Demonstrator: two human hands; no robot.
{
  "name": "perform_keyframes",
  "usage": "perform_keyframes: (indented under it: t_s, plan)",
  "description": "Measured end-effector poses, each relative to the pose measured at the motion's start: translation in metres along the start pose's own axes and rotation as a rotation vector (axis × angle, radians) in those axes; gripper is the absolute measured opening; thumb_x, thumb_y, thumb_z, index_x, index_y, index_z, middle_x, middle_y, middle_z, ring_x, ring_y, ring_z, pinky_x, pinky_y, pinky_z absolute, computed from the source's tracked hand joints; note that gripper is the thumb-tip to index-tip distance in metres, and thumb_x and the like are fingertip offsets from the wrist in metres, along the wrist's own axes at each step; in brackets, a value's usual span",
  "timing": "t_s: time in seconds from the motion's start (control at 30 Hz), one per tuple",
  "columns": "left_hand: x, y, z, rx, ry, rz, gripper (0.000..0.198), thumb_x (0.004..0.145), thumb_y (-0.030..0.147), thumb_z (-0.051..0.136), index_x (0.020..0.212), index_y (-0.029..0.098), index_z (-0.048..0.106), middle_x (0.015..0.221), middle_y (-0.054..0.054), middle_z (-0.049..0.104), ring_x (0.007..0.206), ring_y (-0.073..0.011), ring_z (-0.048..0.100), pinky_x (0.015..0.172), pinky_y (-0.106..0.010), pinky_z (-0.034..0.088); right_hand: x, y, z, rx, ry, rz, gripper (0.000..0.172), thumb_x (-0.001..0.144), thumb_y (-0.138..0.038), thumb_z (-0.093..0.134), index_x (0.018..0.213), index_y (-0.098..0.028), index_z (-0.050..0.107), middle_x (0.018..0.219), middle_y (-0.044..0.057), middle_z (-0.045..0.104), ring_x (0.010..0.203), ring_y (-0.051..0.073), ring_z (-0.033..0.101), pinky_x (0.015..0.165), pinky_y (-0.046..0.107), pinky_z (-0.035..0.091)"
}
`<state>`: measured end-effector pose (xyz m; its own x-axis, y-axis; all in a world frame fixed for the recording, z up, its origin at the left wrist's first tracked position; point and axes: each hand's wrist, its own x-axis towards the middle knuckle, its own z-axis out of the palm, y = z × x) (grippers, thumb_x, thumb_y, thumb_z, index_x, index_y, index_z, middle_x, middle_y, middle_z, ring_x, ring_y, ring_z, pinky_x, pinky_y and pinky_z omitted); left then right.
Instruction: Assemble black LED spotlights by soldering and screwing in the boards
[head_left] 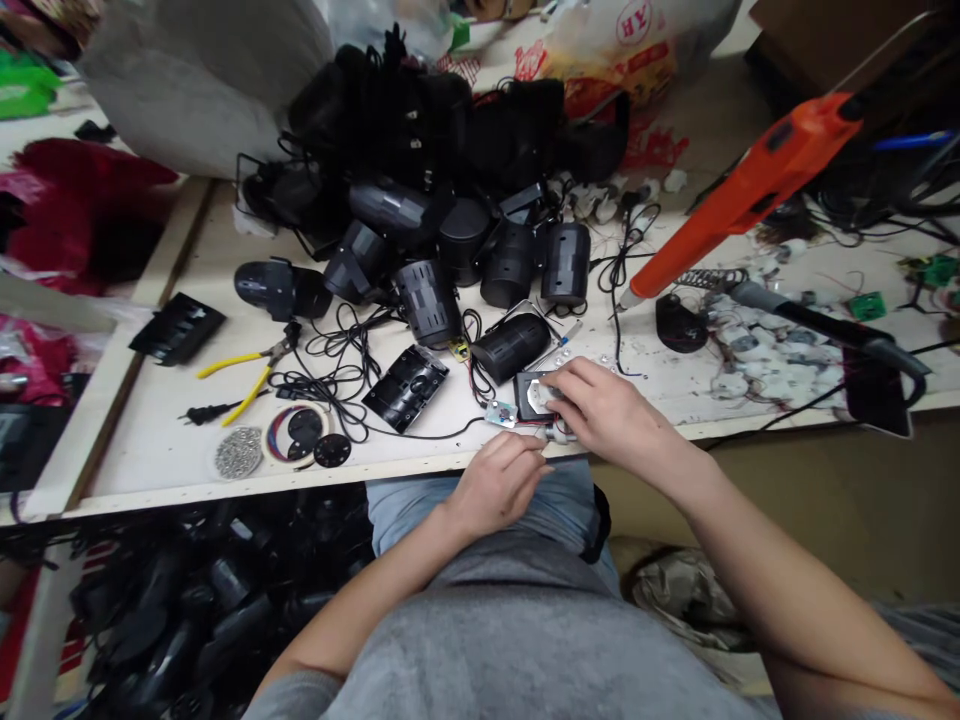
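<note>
At the bench's front edge, my right hand (611, 415) has thumb and fingers closed on a small white part (538, 394). That part lies over an opened black housing (525, 408). Just left of it rests a small circuit board (501, 413) with thin wires. My left hand (499, 485) is curled beside the housing, fingertips at a small pale cylindrical piece below it; what they pinch, if anything, is hidden. Behind the housing lies a black slotted lamp-like casing (512, 346). An opened black shell (406, 388) sits to the left, with a black cable passing in front.
Yellow-handled pliers (251, 375), a dish of small screws (238, 453) and a tape roll (277, 432) lie left. More black casings (427, 300) pile up behind. An orange tool (742, 200) hangs at right, above a soldering iron (802, 322) and white parts (772, 355).
</note>
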<state>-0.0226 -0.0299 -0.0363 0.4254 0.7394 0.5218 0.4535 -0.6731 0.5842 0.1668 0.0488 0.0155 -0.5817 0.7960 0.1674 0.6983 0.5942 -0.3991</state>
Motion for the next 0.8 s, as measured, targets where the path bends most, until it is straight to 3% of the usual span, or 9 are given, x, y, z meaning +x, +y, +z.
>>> perform_keyframes:
  t_s: [0.2, 0.33, 0.43, 0.6, 0.67, 0.8]
  plan:
    - [-0.001, -0.001, -0.001, -0.035, 0.034, -0.020, 0.006, 0.099, 0.019, 0.055, 0.099, 0.017, 0.060, 0.099, -0.009, 0.073, 0.089, -0.0173, 0.069, 0.081, -0.031, 0.059, 0.002, 0.005, 0.003, -0.061, 0.032, 0.006, 0.014, 0.095, -0.028, 0.059, 0.102, -0.019, 0.065, 0.090, 0.008, 0.062, 0.079, 0.022, 0.063, 0.071, 0.035, 0.054]
    - [0.001, -0.001, -0.004, -0.102, 0.135, -0.081, 0.009, 0.098, 0.017, 0.056, 0.106, 0.018, 0.062, 0.099, -0.008, 0.074, 0.093, -0.0164, 0.072, 0.084, -0.030, 0.061, 0.004, 0.005, 0.004, -0.064, 0.014, -0.030, 0.014, 0.096, -0.026, 0.055, 0.099, -0.018, 0.067, 0.086, 0.008, 0.060, 0.080, 0.023, 0.062, 0.072, 0.036, 0.054]
    - [0.005, -0.001, -0.011, -0.102, 0.202, -0.114, 0.013, 0.097, 0.015, 0.058, 0.108, 0.018, 0.064, 0.099, -0.008, 0.075, 0.095, -0.0162, 0.073, 0.084, -0.029, 0.061, 0.005, 0.004, 0.006, -0.040, -0.005, -0.033, 0.015, 0.097, -0.026, 0.055, 0.101, -0.019, 0.067, 0.087, 0.008, 0.060, 0.079, 0.022, 0.062, 0.072, 0.036, 0.055]
    - [0.015, -0.001, -0.027, -0.066, 0.211, -0.169, 0.013, 0.097, 0.016, 0.059, 0.106, 0.019, 0.067, 0.095, -0.006, 0.076, 0.093, -0.0178, 0.074, 0.082, -0.031, 0.062, 0.004, 0.006, 0.001, 0.076, 0.003, 0.005, 0.019, 0.096, -0.030, 0.058, 0.110, -0.021, 0.068, 0.092, 0.007, 0.062, 0.078, 0.021, 0.064, 0.071, 0.037, 0.057]
    - [0.018, -0.002, -0.031, -0.038, 0.220, -0.179, 0.010, 0.096, 0.016, 0.060, 0.102, 0.019, 0.068, 0.092, -0.006, 0.076, 0.091, -0.0177, 0.074, 0.080, -0.031, 0.062, 0.004, 0.008, -0.012, 0.149, 0.148, 0.038, 0.027, 0.093, -0.034, 0.063, 0.118, -0.024, 0.066, 0.100, 0.008, 0.064, 0.078, 0.020, 0.065, 0.073, 0.039, 0.058]
    - [0.023, -0.006, -0.034, 0.014, 0.257, -0.189, 0.003, 0.095, 0.019, 0.065, 0.095, 0.017, 0.068, 0.087, -0.005, 0.076, 0.085, -0.0168, 0.073, 0.076, -0.029, 0.061, 0.008, 0.013, -0.049, 0.238, 0.908, 0.249, 0.031, 0.090, -0.032, 0.069, 0.119, -0.026, 0.064, 0.113, 0.010, 0.062, 0.091, 0.021, 0.067, 0.081, 0.040, 0.059]
